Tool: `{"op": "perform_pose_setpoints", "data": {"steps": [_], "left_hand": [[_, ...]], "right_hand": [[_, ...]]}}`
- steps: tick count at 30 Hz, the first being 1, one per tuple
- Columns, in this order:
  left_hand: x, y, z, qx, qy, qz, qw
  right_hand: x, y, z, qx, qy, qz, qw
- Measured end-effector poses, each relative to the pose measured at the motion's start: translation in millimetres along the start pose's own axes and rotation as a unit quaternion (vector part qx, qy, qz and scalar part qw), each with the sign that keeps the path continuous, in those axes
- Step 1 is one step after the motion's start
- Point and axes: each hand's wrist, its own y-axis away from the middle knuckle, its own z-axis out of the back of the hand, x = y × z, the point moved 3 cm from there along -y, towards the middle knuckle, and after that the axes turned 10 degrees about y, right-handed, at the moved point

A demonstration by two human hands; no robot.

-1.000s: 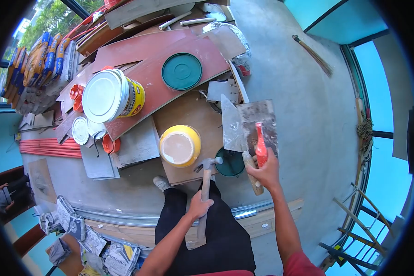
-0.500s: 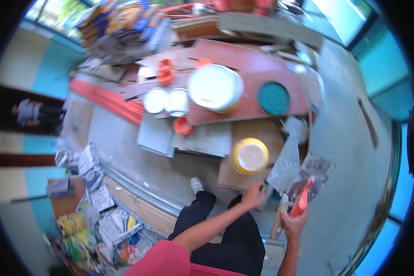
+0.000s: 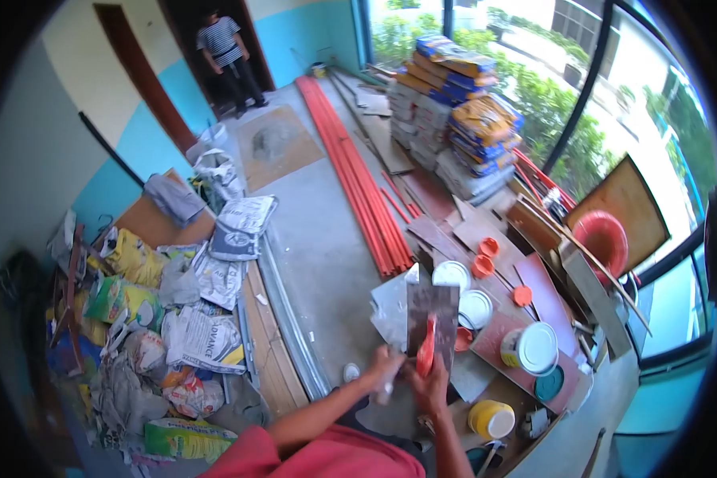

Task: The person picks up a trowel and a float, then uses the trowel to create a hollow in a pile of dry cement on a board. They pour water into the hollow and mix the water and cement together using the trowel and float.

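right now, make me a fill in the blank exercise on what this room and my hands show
1. The hand holding the red-handled trowel is the wearer's ____ one.
2. The bundle of long pipes is coloured ____.
3. The person standing at the back wears a shirt patterned with ____.
4. At lower left, the large word printed on a white bag is ____.

Missing words: right; red; stripes; ADVANCE

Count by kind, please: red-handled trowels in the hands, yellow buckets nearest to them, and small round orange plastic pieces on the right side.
Red-handled trowel: 1
Yellow bucket: 1
Small orange plastic pieces: 4 visible
Total: 6
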Motion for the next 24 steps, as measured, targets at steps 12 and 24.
{"op": "perform_pose_setpoints", "data": {"steps": [12,24], "left_hand": [[-261,-157,251,-0.064,-0.196,-0.062,0.977],[-420,-437,374,-0.132,-0.245,-0.041,0.960]], "right_hand": [[144,-341,-169,0.103,0.243,0.093,0.960],[222,-629,-385,0.197,0.244,0.164,0.935]]}}
